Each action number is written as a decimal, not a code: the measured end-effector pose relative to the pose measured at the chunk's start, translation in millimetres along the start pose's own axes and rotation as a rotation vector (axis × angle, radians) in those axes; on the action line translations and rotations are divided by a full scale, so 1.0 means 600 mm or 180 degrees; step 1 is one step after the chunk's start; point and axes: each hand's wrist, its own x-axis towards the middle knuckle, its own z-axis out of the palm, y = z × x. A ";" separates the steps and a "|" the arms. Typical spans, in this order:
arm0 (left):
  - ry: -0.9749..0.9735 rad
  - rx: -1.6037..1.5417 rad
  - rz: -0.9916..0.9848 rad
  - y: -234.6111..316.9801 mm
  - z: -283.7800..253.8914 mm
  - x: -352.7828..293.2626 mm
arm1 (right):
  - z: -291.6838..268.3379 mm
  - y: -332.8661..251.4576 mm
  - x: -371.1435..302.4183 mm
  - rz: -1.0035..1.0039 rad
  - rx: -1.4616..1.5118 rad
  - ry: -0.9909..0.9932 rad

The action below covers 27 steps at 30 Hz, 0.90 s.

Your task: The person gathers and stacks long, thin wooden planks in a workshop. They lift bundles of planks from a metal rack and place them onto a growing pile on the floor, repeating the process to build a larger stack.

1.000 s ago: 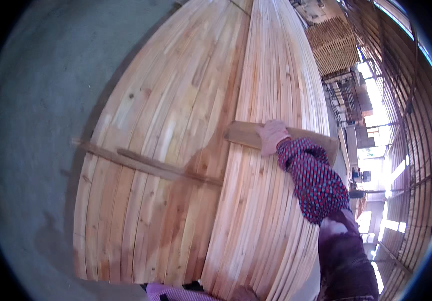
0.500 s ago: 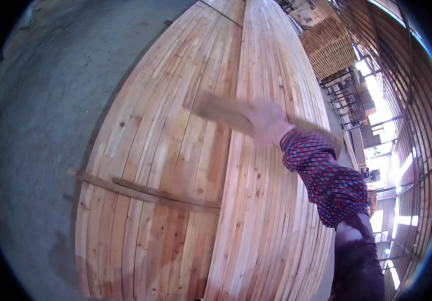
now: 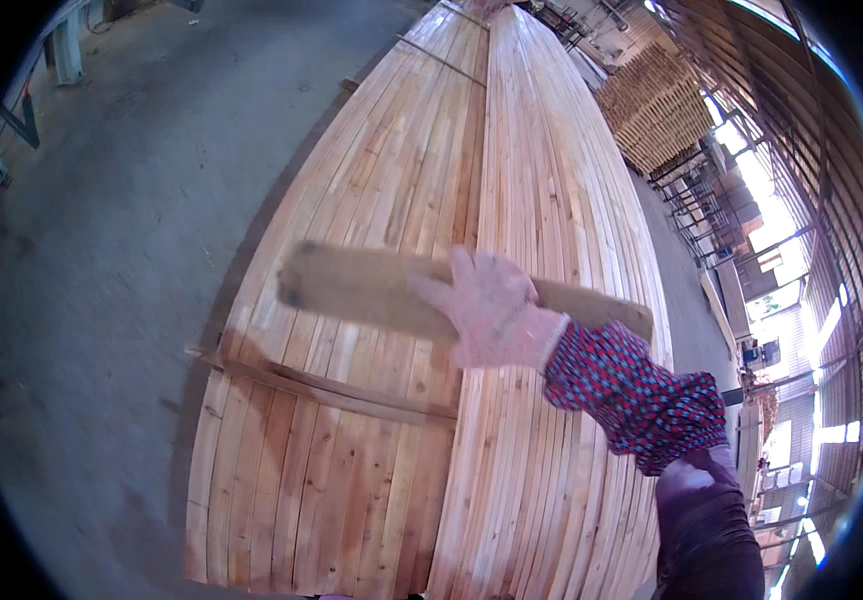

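Note:
A pale work glove covers my right hand, and a checked red-and-blue sleeve cover wraps the forearm. The hand is closed over the middle of a flat wooden board, which runs crosswise above the lumber. Its left end looks blurred; the right part passes behind my wrist. Beneath lies a long stack of planks, made of two sections side by side, the right one seeming higher. Thin wooden strips cross the left section just nearer than the board. My left hand is out of sight.
Grey concrete floor runs along the left of the stack. More cross strips lie at its far end. Metal stands are at the far left. A large lumber pile and dark racks stand to the right.
The board in my right hand has come nearer to me and to the left, over the cross strips' far side. The view has shifted, showing more floor and metal stands at left.

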 end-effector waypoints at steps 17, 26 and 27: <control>0.0152 0.0126 0.0104 -0.031 0.168 -0.135 | 0.006 -0.060 -0.463 0.1417 0.0827 -0.1222; 0.0249 0.0013 0.0190 -0.077 0.266 -0.151 | 0.158 -0.130 -0.766 0.2792 0.1614 -0.0451; 0.0062 0.0033 0.0277 -0.096 0.276 -0.138 | 0.202 -0.141 -0.779 0.2891 0.1770 -0.0544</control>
